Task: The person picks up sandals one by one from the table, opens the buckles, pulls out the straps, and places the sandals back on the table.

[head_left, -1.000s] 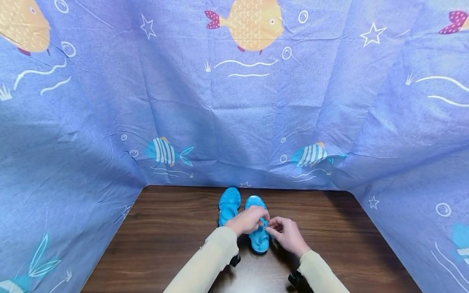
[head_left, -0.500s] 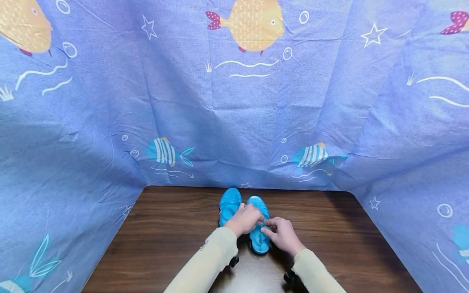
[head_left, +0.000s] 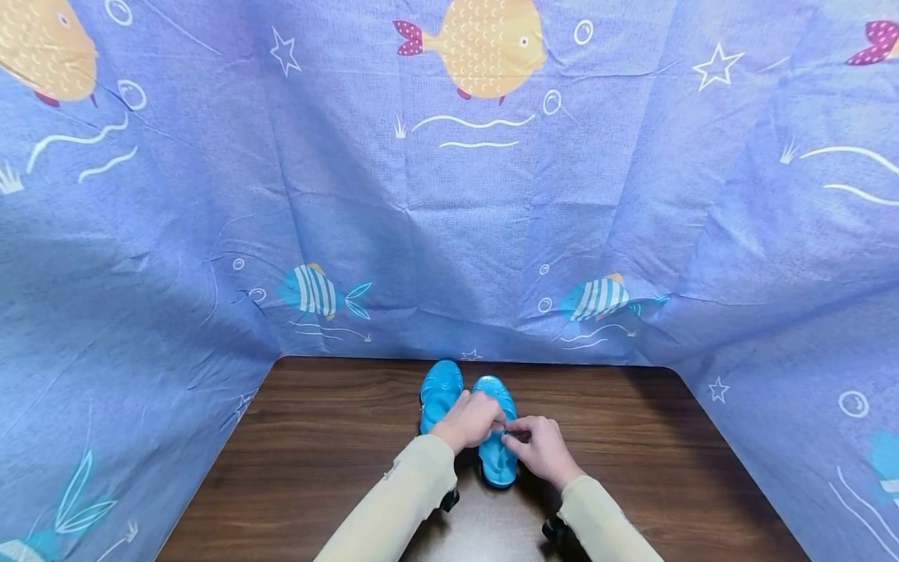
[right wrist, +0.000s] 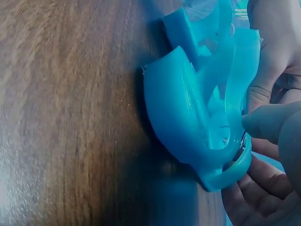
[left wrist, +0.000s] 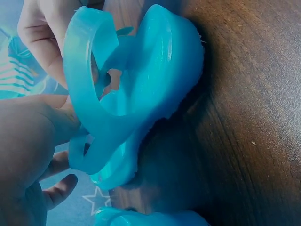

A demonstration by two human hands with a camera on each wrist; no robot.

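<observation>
Two glossy blue jelly sandals lie on the table, toes toward the back. In the head view my hands work at the ankle strap of the right-hand sandal (head_left: 497, 464). My left hand (head_left: 470, 420) reaches over it from the left, thumb and fingers pinching the strap (left wrist: 79, 61). From the right, my right hand (head_left: 542, 449) pinches the strap's side with thumb and fingertips, beside a small metallic buckle (right wrist: 243, 140) in the right wrist view. The fingertips of both hands nearly meet there. The left-hand sandal (head_left: 441, 382) is partly covered by my left hand.
The dark wood-grain table (head_left: 337, 445) extends around the sandals. A blue curtain (head_left: 463, 234) printed with fish encloses it at the back and both sides. Black wrist straps (head_left: 449, 499) show below the cream sleeves (head_left: 400, 496).
My right hand has moved slightly left, closer to my left hand at the strap. My left hand dipped a little lower. Over the last half second both hands have barely moved.
</observation>
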